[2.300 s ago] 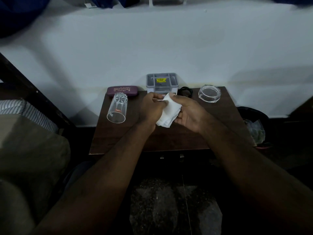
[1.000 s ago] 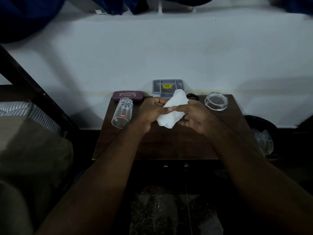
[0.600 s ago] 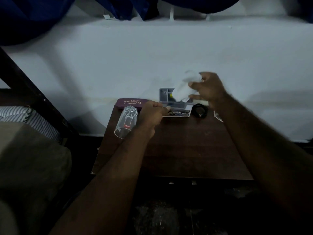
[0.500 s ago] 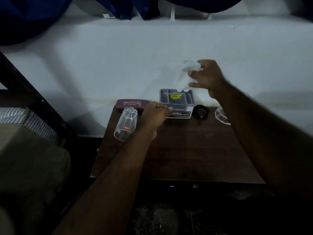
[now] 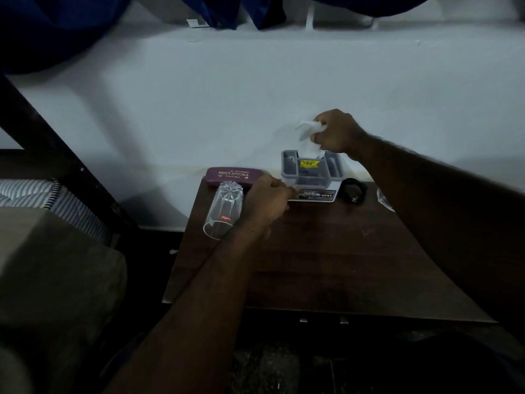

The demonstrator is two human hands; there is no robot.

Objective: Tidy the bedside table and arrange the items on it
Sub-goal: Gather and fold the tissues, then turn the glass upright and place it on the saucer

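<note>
My right hand (image 5: 338, 135) grips a white tissue (image 5: 308, 132) just above the grey plastic organiser (image 5: 311, 170) at the back of the dark wooden bedside table (image 5: 326, 257); the tissue's lower end hangs into a compartment. My left hand (image 5: 268, 200) rests on the table with loosely curled fingers, its fingertips at the organiser's base label, holding nothing. A clear drinking glass (image 5: 224, 213) lies on its side at the table's left edge, beside my left hand. A maroon spectacle case (image 5: 230, 176) sits behind the glass against the wall.
A black band (image 5: 352, 190) lies right of the organiser. A clear round glass dish (image 5: 383, 199) is partly hidden behind my right forearm. A bed with a striped mattress (image 5: 42, 194) and dark frame stands to the left. A white wall backs the table.
Both hands were holding the tissue over the table. My right hand then lifted it alone toward the wall and now lowers it into the organiser. My left hand let go and settled by the glass.
</note>
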